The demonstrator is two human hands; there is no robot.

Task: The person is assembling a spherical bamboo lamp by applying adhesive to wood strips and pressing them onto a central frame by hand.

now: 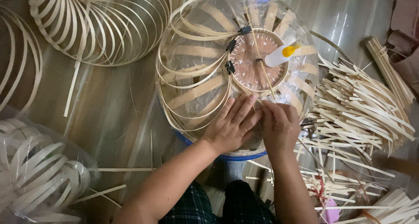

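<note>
**Two hands pressed on a bamboo-strip dome**

The floor [118, 115], shiny and brownish, filled the whole frame. On it, from the centre toward the upper right, sat the largest object: a rounded dome frame [196, 75] of curved bamboo strips, wrapped in clear plastic film and resting on a blue-rimmed base [235, 156] that showed only as a thin arc at its lower edge. At the upper left of the frame lay a big coil of bamboo strips [100, 27], fanned into loops. Along the right side a loose pile of cut bamboo sticks [358, 106] spread out. At the lower left, a clear plastic bag of coiled strips [39, 171] sat just beside the person's left arm.

On top of the dome was a round woven disc [257, 60] with a bamboo hoop around it. A white squeeze bottle with a yellow cap [281, 54] lay on the disc's right part. Three black binder clips [230, 45] were clamped along the disc's left rim.

The left hand [231, 125] lay flat and open on the near side of the dome, fingers spread against the strips, gripping nothing. The right hand [279, 123] was just beside it, touching it, fingers curled down onto the dome; whether it pinched a strip could not be told.
</note>
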